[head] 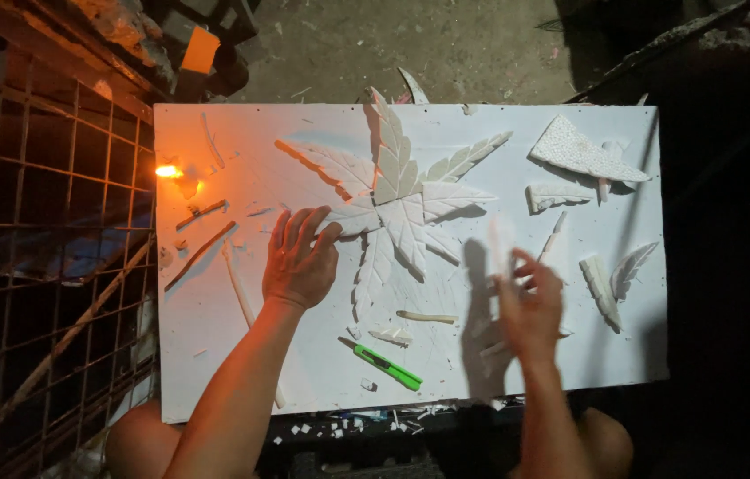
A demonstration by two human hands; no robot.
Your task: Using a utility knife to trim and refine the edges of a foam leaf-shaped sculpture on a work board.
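I saw the left hand (302, 264) lying flat, fingers (297, 227) spread and gripping nothing, pressing the leaf (397, 200) of white foam pieces at the middle of the white surface (215, 355). The right hand (530, 306), at four o'clock from it, was blurred and pinched a thin white strip (501, 244). I judged the leaf light, stiff and brittle, best held flat by its broad middle, never by the thin tips. A green knife (388, 366) lay at six o'clock, a small flame (168, 171) at nine.

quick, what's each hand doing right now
Left hand: open, flat on the white leaf shape.
Right hand: blurred, raised over the white board; grip cannot be told.
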